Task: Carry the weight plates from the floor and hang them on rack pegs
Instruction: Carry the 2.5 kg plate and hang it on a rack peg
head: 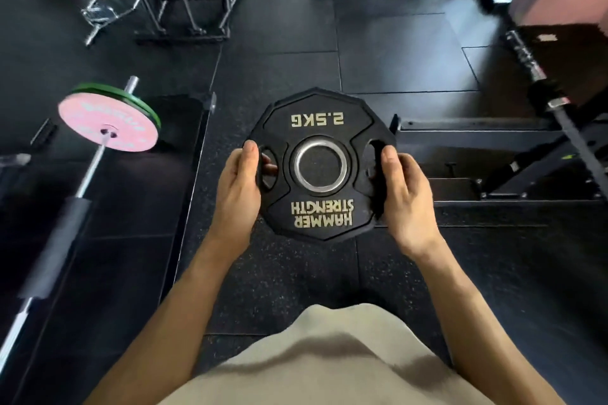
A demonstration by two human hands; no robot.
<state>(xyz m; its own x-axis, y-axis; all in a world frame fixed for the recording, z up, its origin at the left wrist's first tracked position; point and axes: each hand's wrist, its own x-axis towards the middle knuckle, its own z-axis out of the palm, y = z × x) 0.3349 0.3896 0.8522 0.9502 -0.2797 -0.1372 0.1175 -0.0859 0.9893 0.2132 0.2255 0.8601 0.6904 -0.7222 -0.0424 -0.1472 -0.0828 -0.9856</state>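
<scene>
At left I saw a barbell with a pink disc. At center, my left hand and right hand grasped the 2.5KG plate by its 2 side edges, above the floor.

The floor was covered in dark speckled rubber tiles, with seams seen running between them. On the left, a barbell was laid across a smoother black mat, loaded with a pink plate and a green plate behind it. On the right, a black bench frame was set on the floor.
</scene>
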